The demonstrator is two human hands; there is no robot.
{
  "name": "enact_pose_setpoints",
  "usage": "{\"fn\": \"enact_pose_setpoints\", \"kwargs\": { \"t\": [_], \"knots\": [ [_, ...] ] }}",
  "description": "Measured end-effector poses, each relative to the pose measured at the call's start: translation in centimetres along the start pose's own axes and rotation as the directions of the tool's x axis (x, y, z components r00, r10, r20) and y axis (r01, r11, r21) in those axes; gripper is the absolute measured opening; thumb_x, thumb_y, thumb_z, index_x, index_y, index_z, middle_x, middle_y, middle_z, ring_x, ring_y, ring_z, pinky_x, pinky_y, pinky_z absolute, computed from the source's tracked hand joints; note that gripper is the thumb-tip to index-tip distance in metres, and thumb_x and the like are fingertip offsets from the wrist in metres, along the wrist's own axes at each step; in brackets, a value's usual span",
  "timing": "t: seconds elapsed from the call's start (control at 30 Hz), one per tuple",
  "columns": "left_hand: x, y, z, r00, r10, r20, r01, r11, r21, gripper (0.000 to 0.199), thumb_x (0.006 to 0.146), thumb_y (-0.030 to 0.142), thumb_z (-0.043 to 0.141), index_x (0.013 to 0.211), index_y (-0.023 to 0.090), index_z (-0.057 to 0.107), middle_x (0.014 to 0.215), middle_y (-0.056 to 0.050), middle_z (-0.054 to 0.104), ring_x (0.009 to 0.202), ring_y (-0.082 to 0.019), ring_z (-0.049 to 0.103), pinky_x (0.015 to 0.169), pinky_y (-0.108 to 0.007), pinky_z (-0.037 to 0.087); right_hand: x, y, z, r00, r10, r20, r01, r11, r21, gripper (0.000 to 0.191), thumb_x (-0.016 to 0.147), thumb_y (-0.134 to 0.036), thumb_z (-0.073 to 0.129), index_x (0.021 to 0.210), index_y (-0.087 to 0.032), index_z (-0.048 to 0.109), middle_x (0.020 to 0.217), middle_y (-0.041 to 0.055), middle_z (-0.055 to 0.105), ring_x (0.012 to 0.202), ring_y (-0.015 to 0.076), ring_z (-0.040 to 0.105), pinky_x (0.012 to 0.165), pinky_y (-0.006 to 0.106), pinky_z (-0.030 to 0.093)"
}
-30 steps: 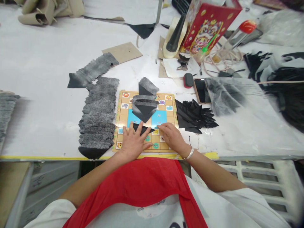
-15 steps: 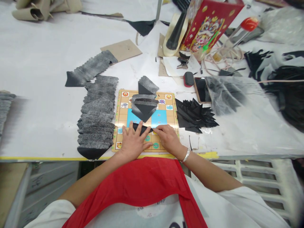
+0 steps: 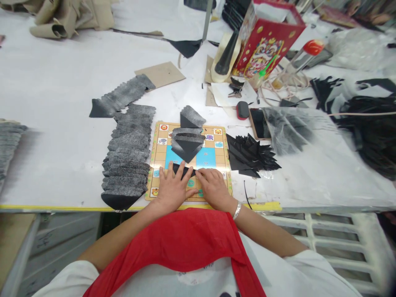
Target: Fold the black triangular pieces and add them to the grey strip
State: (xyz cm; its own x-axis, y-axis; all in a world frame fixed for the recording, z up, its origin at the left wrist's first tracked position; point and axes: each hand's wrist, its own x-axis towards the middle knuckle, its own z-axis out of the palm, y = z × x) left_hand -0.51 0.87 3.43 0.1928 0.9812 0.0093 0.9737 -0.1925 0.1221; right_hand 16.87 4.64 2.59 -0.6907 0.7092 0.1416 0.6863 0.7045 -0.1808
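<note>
**Black piece on the near half of a picture board**

The left hand lies palm down with its fingers spread wide, and the narrow black piece shows dark in the gaps between them. It presses rather than grips. The right hand comes in from the other side, fingers bent and drawn together, the tips at the slim right end of the piece; whether they actually pinch it I can't tell from here. A silvery bracelet circles that wrist.

The piece rests on the board just this side of the blue squares, with the person's red apron near below. Farther up the board lies a stack of grey and black pieces, its dark point aimed back at the person, and a smaller bundle sits by the far edge.

To the left, just beside the board, a long overlapping row of grey pieces runs down to the yellow-trimmed front of the white surface. A second row slants away to a brown card. On the right sits a heap of pointed black pieces, and beyond it I see a phone, a small black-and-red case and a bright red bag.
</note>
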Motion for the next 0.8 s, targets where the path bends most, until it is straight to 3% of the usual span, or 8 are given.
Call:
{"fn": "enact_pose_setpoints", "kwargs": {
  "t": [0.1,0.17,0.23,0.3,0.4,0.53,0.63,0.8],
  "knots": [
    [-0.6,-0.5,0.0,1.000,0.000,-0.013,0.000,1.000,0.007,0.074,0.081,0.064,0.046,0.139,0.019,0.037,0.146,-0.014,0.034,0.133,-0.039,0.028,0.103,-0.064,0.022,-0.3,0.2,-0.5,0.999,-0.051,0.018,0.052,0.994,-0.091,0.037,0.085,-0.015,0.048,0.122,-0.013,0.054,0.117,0.0126,0.057,0.106,0.0251,0.045,0.101,0.044,0.029],
    [-0.9,-1.1,0.0,1.000,0.003,-0.031,-0.003,1.000,0.008,0.071,0.082,0.063,0.044,0.135,0.015,0.043,0.144,-0.016,0.038,0.132,-0.035,0.033,0.104,-0.059,0.025,-0.6,1.9,-1.5,0.998,-0.063,0.021,0.066,0.987,-0.150,0.035,0.084,-0.012,0.047,0.119,-0.013,0.056,0.113,0.0122,0.059,0.106,0.0250,0.045,0.103,0.045,0.026],
    [-0.9,-1.7,-0.2,0.998,0.009,-0.062,-0.009,1.000,0.002,0.062,0.085,0.059,0.043,0.129,0.015,0.050,0.140,-0.015,0.044,0.129,-0.032,0.038,0.104,-0.054,0.028,-0.7,4.5,-3.0,1.000,-0.001,-0.031,-0.006,0.974,-0.225,0.032,0.083,-0.008,0.046,0.111,-0.012,0.060,0.107,0.0128,0.060,0.104,0.0257,0.047,0.103,0.048,0.026],
    [-0.3,-2.2,-0.4,0.993,0.020,-0.115,-0.021,1.000,-0.008,0.052,0.089,0.052,0.041,0.122,0.015,0.055,0.135,-0.012,0.051,0.125,-0.030,0.043,0.104,-0.050,0.030,-0.4,7.0,-4.7,0.981,0.114,-0.157,-0.156,0.943,-0.293,0.029,0.083,-0.008,0.045,0.106,-0.013,0.062,0.107,0.0139,0.060,0.103,0.0267,0.047,0.101,0.050,0.026],
    [1.6,-2.3,-0.5,0.979,0.036,-0.200,-0.041,0.999,-0.023,0.043,0.092,0.042,0.039,0.119,0.014,0.057,0.129,-0.011,0.056,0.120,-0.027,0.047,0.104,-0.045,0.030,1.1,8.3,-6.0,0.938,0.174,-0.300,-0.267,0.914,-0.304,0.028,0.087,-0.015,0.044,0.110,-0.014,0.060,0.112,0.0141,0.059,0.101,0.0267,0.048,0.094,0.046,0.032],
    [4.1,-2.2,-0.1,0.973,0.030,-0.231,-0.036,0.999,-0.020,0.036,0.092,0.033,0.042,0.115,0.011,0.058,0.121,-0.011,0.060,0.111,-0.025,0.051,0.101,-0.043,0.032,5.2,5.4,-4.3,0.981,0.059,-0.186,-0.097,0.974,-0.203,0.023,0.091,-0.023,0.045,0.106,-0.016,0.061,0.102,0.0100,0.061,0.092,0.0218,0.050,0.081,0.035,0.035],
    [4.9,-2.4,0.2,0.973,0.050,-0.224,-0.052,0.999,0.000,0.029,0.091,0.029,0.044,0.110,0.013,0.059,0.112,-0.010,0.062,0.104,-0.024,0.053,0.098,-0.043,0.034,8.7,3.3,-2.1,0.998,-0.020,-0.065,0.007,0.980,-0.198,0.022,0.091,-0.027,0.044,0.099,-0.017,0.062,0.097,0.0095,0.061,0.090,0.0219,0.049,0.080,0.034,0.032],
    [5.3,-3.0,0.1,0.975,0.074,-0.208,-0.071,0.997,0.020,0.021,0.091,0.023,0.042,0.095,0.017,0.061,0.097,-0.008,0.063,0.093,-0.022,0.053,0.090,-0.040,0.035,11.8,3.8,-0.7,0.999,-0.018,0.030,0.023,0.985,-0.169,0.020,0.089,-0.019,0.043,0.083,-0.016,0.062,0.083,0.0092,0.060,0.081,0.0211,0.050,0.073,0.033,0.031]
  ]
}}
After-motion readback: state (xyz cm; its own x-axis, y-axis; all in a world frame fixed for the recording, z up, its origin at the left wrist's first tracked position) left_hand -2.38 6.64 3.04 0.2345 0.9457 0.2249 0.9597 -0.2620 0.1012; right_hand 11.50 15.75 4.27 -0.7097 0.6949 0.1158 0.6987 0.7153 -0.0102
